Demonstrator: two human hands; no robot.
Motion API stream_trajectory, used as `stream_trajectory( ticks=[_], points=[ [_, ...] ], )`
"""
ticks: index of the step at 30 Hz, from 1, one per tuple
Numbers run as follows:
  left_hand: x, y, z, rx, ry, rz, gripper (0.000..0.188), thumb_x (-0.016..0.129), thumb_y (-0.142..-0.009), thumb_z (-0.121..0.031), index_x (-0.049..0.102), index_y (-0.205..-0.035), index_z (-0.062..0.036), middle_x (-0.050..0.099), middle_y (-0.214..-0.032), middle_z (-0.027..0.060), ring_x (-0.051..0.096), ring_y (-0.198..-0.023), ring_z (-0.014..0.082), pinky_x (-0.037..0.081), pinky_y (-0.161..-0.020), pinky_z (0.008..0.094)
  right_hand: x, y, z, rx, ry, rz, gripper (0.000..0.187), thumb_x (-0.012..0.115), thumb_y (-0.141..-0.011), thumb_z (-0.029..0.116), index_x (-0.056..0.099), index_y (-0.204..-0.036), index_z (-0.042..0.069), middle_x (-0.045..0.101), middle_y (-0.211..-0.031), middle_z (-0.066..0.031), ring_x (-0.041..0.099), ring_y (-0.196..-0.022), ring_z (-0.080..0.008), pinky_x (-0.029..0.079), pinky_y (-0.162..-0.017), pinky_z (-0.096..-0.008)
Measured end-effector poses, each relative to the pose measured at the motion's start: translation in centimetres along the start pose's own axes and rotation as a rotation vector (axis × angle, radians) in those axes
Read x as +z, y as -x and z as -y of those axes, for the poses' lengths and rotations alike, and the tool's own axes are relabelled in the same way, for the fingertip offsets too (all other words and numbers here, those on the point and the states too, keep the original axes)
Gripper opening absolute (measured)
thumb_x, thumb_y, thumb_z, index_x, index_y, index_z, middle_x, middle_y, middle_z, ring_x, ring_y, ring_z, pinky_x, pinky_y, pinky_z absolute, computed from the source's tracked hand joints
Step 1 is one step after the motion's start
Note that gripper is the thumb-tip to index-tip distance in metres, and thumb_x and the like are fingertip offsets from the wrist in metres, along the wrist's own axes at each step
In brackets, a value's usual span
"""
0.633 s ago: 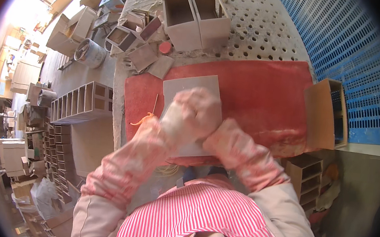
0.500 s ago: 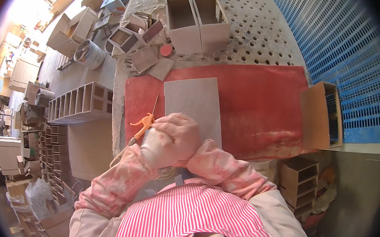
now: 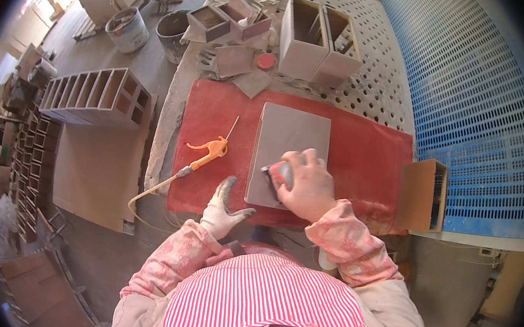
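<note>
My bare right hand (image 3: 309, 186) is closed around a red-and-grey sanding block (image 3: 281, 174) with a dark lower edge. It is over the lower part of a flat greyish-brown box (image 3: 291, 135), which lies on the red mat (image 3: 362, 167). In a pale glove with grey fingertips, my left hand (image 3: 224, 210) is open, thumb and fingers apart, just off the box's lower left corner. It holds nothing. An orange air blow gun (image 3: 210, 152) with a thin nozzle lies on the mat, left of the box. Its pale hose (image 3: 152, 189) curves off the table's left side.
Two open boxes (image 3: 318, 49) stand on the perforated tabletop (image 3: 375, 67) beyond the mat. Smaller trays (image 3: 228, 21), a red lid (image 3: 265, 61) and a grey glove (image 3: 207, 60) are to their left. At right stand a brown box (image 3: 417, 194) and blue slatted panel (image 3: 487, 122).
My hands were together over the box's near left part. Now they are apart: the left is back and open, the right farther right with the sanding block showing. The view has shifted.
</note>
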State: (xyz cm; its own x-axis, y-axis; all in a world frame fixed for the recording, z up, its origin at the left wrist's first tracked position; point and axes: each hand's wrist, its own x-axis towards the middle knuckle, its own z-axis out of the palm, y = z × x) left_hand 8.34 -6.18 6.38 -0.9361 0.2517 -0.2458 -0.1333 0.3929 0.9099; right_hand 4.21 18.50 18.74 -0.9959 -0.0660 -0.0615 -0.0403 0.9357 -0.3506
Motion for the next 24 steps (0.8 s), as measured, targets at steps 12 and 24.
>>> stream_trajectory(
  ticks=[12,24],
  points=[
    [2.9,-6.9,6.2,0.374,-0.667,0.444,0.047,0.080,-0.090,-0.040,0.074,-0.132,-0.0178,0.072,-0.139,0.0093,0.057,-0.142,0.0344,0.036,-0.126,0.0543,0.1,-17.4,2.1,0.049,0.083,-0.087,0.044,0.079,-0.091,0.032,0.069,-0.133,0.024,0.060,-0.136,-0.0174,0.067,-0.122,-0.0445,0.059,-0.101,-0.0548],
    [4.3,-8.9,11.1,0.621,-0.620,0.440,0.062,0.077,-0.090,-0.039,0.065,-0.149,-0.0239,0.044,-0.172,0.0144,0.026,-0.165,0.0424,0.020,-0.135,0.0609,-1.2,-1.0,-2.7,-0.008,0.127,-0.058,0.053,0.086,-0.080,0.028,0.068,-0.131,0.028,0.057,-0.126,-0.0134,0.066,-0.113,-0.0419,0.061,-0.090,-0.0523]
  ],
)
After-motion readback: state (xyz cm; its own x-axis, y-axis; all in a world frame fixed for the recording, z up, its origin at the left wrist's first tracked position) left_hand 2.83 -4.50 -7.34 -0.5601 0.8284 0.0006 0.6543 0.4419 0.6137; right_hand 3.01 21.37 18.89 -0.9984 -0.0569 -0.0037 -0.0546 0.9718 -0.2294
